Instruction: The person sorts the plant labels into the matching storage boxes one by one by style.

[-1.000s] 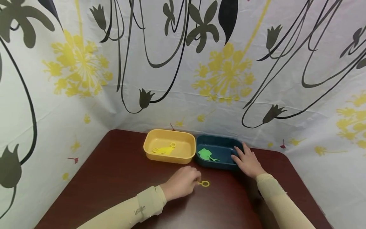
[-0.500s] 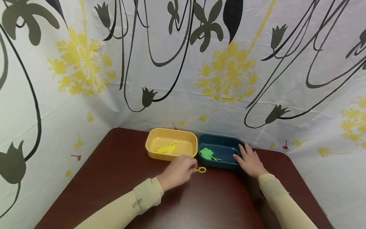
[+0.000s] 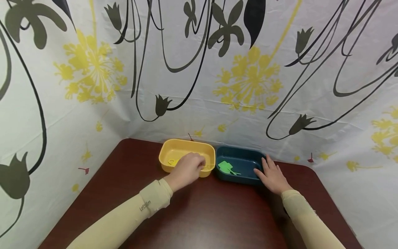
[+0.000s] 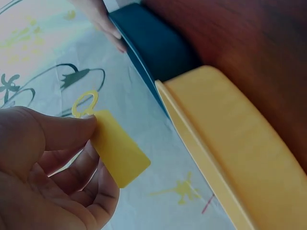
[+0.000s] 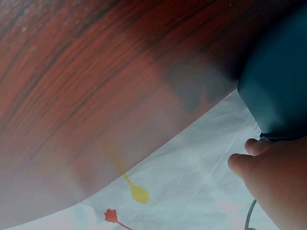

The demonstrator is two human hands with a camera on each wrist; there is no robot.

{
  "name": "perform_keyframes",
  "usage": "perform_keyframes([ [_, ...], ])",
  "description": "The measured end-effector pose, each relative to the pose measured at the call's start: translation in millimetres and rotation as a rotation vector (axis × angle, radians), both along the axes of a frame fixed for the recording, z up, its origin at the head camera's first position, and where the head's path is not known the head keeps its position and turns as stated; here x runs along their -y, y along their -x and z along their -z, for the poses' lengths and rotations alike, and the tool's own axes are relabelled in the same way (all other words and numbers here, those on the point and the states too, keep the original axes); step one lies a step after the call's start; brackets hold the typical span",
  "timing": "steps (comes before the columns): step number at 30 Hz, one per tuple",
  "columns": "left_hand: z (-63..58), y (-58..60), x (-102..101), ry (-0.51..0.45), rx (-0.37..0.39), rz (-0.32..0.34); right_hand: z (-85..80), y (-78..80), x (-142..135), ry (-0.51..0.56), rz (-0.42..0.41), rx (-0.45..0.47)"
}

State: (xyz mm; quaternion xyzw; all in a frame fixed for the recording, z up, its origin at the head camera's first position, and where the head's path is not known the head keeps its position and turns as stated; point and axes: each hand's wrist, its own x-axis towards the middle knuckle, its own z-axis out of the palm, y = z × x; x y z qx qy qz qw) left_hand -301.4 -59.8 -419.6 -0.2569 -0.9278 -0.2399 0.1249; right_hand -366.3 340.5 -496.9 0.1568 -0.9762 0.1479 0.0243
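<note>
My left hand (image 3: pixel 185 170) is over the front of the yellow bin (image 3: pixel 203 174). Between thumb and fingers it pinches a yellow plastic tag (image 4: pixel 121 149), a flat rectangle with a ring at one end. In the left wrist view the tag is held above the bin's rim. Other yellow tags (image 3: pixel 171 162) lie inside this bin, partly hidden behind the hand. On the right, my right hand (image 3: pixel 274 177) rests with spread fingers on the right rim of the dark blue bin (image 3: pixel 237 180). Green tags (image 3: pixel 226 167) lie in the blue bin's left part.
Both bins stand side by side at the back of a dark red-brown wooden table (image 3: pixel 217 214). Behind the table and at its sides hangs a white curtain (image 3: pixel 192 114) printed with flowers.
My left hand has moved forward and left with the yellow tag, from the table in front of the bins to over the yellow bin. The right hand has stayed at the blue bin.
</note>
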Motion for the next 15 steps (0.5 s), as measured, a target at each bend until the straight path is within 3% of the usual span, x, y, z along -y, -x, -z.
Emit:
perform_keyframes([
  [15,-1.6,26.0,20,0.034,-0.15,-0.055,-1.1,-5.2,2,0.005,0.001,-0.013],
])
